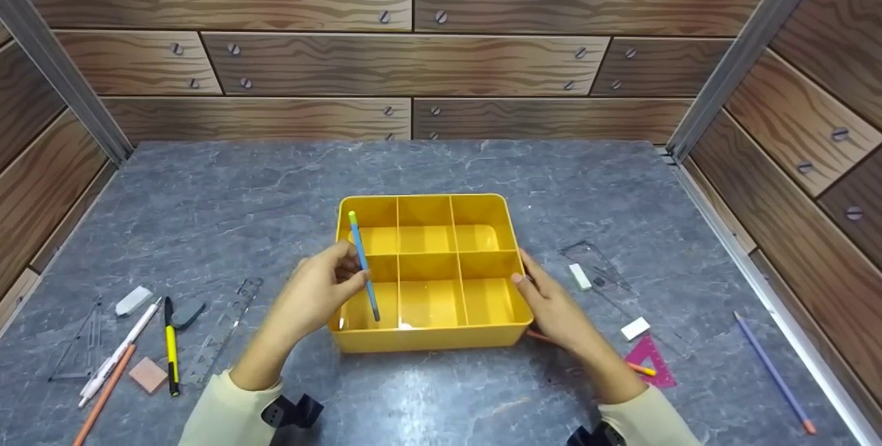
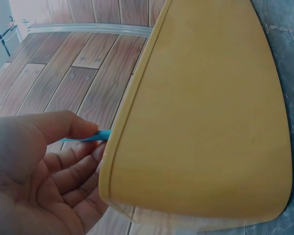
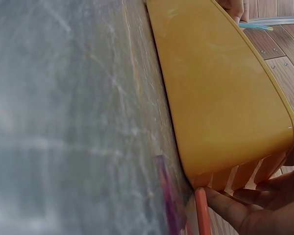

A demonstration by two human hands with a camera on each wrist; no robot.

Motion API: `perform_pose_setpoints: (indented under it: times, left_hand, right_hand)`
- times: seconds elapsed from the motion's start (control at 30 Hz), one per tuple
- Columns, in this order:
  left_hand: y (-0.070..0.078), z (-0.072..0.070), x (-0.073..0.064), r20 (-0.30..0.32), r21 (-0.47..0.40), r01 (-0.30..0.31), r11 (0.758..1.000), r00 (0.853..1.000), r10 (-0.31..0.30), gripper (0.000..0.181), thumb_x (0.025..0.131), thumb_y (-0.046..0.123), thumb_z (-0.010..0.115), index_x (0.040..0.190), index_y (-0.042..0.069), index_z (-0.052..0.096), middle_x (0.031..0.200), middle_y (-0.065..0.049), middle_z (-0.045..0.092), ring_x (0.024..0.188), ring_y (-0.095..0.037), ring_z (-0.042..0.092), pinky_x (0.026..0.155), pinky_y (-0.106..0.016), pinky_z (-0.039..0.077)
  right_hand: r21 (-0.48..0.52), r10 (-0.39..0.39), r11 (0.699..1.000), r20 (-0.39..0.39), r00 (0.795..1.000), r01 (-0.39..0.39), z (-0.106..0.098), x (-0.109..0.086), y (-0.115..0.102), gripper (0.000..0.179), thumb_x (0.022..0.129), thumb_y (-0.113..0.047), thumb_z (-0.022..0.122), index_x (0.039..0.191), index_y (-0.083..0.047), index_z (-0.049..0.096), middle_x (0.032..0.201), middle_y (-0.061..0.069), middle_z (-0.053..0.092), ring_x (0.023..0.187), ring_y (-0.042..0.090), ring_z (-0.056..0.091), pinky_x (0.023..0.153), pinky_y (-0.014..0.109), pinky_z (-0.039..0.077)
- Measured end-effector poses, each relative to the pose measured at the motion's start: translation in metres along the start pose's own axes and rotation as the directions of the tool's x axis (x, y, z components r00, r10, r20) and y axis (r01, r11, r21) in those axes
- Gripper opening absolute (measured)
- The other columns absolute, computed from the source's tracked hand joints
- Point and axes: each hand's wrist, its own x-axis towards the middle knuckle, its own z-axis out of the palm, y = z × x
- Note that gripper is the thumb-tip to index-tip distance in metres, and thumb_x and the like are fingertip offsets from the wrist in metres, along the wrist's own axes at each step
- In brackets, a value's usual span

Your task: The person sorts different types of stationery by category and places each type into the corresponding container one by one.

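Note:
A yellow organizer box [image 1: 427,339] with six compartments stands at the middle of the table. Over its left compartments my left hand [image 1: 320,287] pinches a blue pencil [image 1: 362,260] with a yellow-green end, held tilted between thumb and fingers. The left wrist view shows that blue pencil [image 2: 104,135] partly hidden behind the box wall. My right hand [image 1: 555,305] grips the box's right side, thumb at the rim and fingers along the outer wall. Under the right forearm lies an orange pencil [image 1: 641,368], partly covered; its shaft [image 3: 202,210] shows close to the fingers in the right wrist view.
Left of the box lie a clear ruler [image 1: 224,332], yellow-black pen [image 1: 171,349], pink eraser [image 1: 148,375], white pen [image 1: 120,353], another orange pencil [image 1: 103,398] and clear set square [image 1: 79,349]. On the right are white erasers [image 1: 634,328], a pink set square [image 1: 654,360] and purple pencil [image 1: 775,373].

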Motion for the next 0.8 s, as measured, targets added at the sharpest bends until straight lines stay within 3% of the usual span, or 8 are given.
perform_pose_setpoints:
  times: [0.47, 0.63, 0.8]
  left_hand:
    - [-0.0034, -0.0011, 0.0008, 0.038, -0.004, -0.01, 1.0, 0.999, 0.01, 0.011, 0.088, 0.009, 0.071, 0.087, 0.01, 0.06, 0.089, 0.0, 0.068, 0.084, -0.016, 0.065, 0.078, -0.035, 0.056]
    - [-0.0017, 0.0008, 0.0005, 0.038, 0.091, 0.015, 0.996, 0.999, -0.019, 0.011, 0.087, 0.011, 0.073, 0.085, 0.013, 0.062, 0.089, 0.001, 0.07, 0.084, -0.017, 0.067, 0.076, -0.038, 0.055]
    - [-0.002, 0.0054, -0.0007, 0.012, 0.229, 0.025, 0.973, 1.0, -0.028, 0.01, 0.085, 0.013, 0.074, 0.087, 0.013, 0.065, 0.088, -0.001, 0.073, 0.084, -0.022, 0.069, 0.075, -0.045, 0.054]
  right_hand:
    - [0.0, -0.006, 1.0, 0.01, 1.0, 0.006, 0.0002, 0.0018, 0.0016, 0.055, 0.105, -0.025, 0.046, 0.155, -0.011, 0.027, 0.149, 0.021, 0.039, 0.116, 0.031, 0.055, 0.107, 0.05, 0.037]
    - [0.011, -0.012, 1.0, 0.008, 1.0, 0.012, 0.0003, 0.0006, 0.0012, 0.055, 0.105, -0.024, 0.046, 0.155, -0.009, 0.027, 0.148, 0.023, 0.04, 0.112, 0.03, 0.057, 0.105, 0.049, 0.04]
    - [-0.001, 0.002, 1.0, 0.003, 1.0, -0.002, 0.0005, 0.0006, 0.0005, 0.055, 0.105, -0.024, 0.046, 0.155, -0.009, 0.027, 0.147, 0.025, 0.04, 0.109, 0.031, 0.059, 0.1, 0.049, 0.044]
